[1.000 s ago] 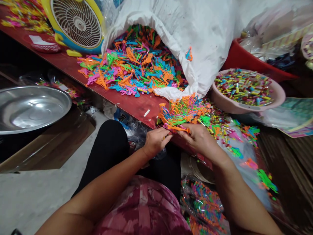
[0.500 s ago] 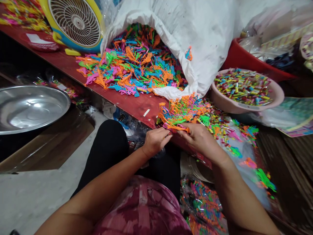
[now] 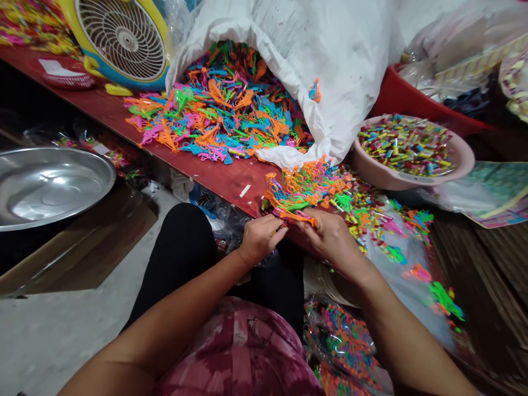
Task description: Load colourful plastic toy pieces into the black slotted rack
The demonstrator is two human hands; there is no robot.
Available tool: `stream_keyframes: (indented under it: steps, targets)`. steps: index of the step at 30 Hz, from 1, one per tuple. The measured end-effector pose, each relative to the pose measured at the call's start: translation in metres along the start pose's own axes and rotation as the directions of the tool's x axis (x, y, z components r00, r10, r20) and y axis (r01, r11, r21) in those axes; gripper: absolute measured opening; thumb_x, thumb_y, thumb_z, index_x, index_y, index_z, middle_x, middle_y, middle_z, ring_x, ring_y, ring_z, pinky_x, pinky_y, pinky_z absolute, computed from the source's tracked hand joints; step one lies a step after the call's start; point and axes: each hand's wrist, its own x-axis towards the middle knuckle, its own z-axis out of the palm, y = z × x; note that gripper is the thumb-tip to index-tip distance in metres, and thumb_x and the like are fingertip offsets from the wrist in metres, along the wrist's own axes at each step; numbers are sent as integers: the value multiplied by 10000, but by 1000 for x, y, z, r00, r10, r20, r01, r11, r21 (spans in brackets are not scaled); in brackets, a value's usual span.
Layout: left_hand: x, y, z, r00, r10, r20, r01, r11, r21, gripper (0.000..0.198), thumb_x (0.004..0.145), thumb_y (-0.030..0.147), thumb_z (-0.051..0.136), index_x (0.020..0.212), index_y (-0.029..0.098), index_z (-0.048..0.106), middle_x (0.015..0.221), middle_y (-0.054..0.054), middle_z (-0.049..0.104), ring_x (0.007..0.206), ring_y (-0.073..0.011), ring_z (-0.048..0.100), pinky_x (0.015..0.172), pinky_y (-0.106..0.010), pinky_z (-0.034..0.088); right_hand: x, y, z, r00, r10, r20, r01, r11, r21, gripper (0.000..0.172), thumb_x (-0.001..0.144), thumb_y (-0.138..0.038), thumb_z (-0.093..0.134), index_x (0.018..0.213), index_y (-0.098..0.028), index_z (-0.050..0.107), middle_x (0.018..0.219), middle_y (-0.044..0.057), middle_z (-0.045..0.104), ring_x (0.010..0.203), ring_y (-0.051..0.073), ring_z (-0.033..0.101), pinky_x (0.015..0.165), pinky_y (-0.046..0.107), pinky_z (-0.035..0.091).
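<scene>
At the front edge of the red table, my left hand (image 3: 260, 237) is closed, with its thumb and fingertips pinching a small dark-red piece, mostly hidden. Close beside it, my right hand (image 3: 332, 234) grips orange and pink plastic toy pieces (image 3: 297, 216) that stick out toward the left fingertips. Just beyond both hands lies a row of stacked plastic toy pieces (image 3: 311, 184) in orange, blue, green and pink. A large loose heap of similar toy pieces (image 3: 235, 110) spills out of a white sack (image 3: 342, 49).
A pink basin (image 3: 416, 180) of small colourful cylinders stands at right, before a red tub (image 3: 391, 99). At left are a yellow-and-blue fan (image 3: 127, 41), a red basket (image 3: 68, 80) and a steel basin (image 3: 53, 184). Bagged toy pieces (image 3: 346, 341) sit below the table (image 3: 214, 176).
The view has shifted slightly. Both hands stay close together at the table edge, with little visible change in their grip.
</scene>
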Motion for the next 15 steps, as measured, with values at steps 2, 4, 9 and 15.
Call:
stream_keyframes:
  steps: [2, 4, 9, 15]
  targets:
    - [0, 1, 0, 1000, 2, 5, -2, 1000, 6, 180, 939, 275, 558, 862, 159, 672, 759, -35, 685, 694, -135, 638, 656, -238, 484, -3, 2, 5, 999, 23, -45, -20, 998, 63, 203, 955, -244, 489, 815, -180, 621, 739, 42, 661, 647, 157, 574, 624, 249, 374]
    - [0, 1, -1, 1000, 5, -2, -5, 1000, 11, 168, 939, 273, 562, 894, 159, 678, 785, -39, 699, 715, -138, 649, 673, -239, 492, -4, 3, 7, 996, 64, -55, -57, 990, 131, 205, 951, -250, 503, 783, -187, 601, 690, 20, 635, 613, 146, 552, 607, 245, 369]
    - [0, 3, -1, 999, 25, -43, -24, 999, 22, 166, 939, 266, 570, 891, 148, 675, 768, -37, 698, 702, -134, 646, 664, -235, 486, -7, 4, 9, 989, 145, -28, -132, 952, 277, 284, 967, -281, 496, 704, -192, 555, 593, -18, 565, 546, 122, 518, 579, 236, 364]
    - [-2, 2, 1, 1000, -6, -4, 6, 996, 85, 191, 945, 295, 549, 874, 167, 672, 689, -12, 644, 644, -131, 608, 615, -240, 453, -11, 4, 15, 991, 83, -109, -53, 966, 255, 237, 972, -273, 491, 773, -184, 584, 674, 0, 591, 592, 126, 542, 612, 241, 383]
